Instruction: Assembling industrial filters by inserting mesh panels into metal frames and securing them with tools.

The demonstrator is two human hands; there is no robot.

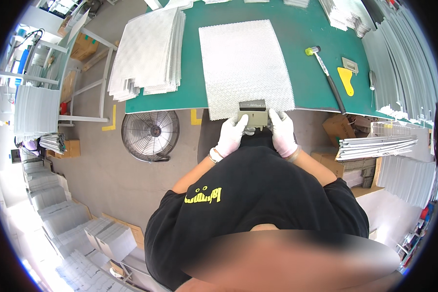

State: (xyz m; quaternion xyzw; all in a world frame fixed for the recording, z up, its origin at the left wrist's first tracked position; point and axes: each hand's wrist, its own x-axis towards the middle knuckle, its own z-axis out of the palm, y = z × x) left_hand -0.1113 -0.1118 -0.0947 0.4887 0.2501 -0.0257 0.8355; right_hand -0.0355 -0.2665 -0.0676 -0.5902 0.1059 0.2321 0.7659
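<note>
A white mesh sheet [243, 63] lies on the green tabletop, its near end reaching past the table's front edge. At that end sits a small grey-beige box-shaped part [254, 117], with a dark rectangular gap showing just beyond it. My left hand [232, 135], in a white glove, grips the part's left side with the thumb on top. Closed at its right side is my right hand [283, 132], also gloved, with the thumb by the mesh sheet's near edge. The undersides of both grips are hidden.
Stacked mesh sheets [148, 48] lie left on the green table [306, 92]. To the right are a hammer [327, 75], a yellow scraper [346, 81] and a small metal plate [350, 65]. A floor fan [151, 135] stands below left; bundled white strips [374, 147] lie at right.
</note>
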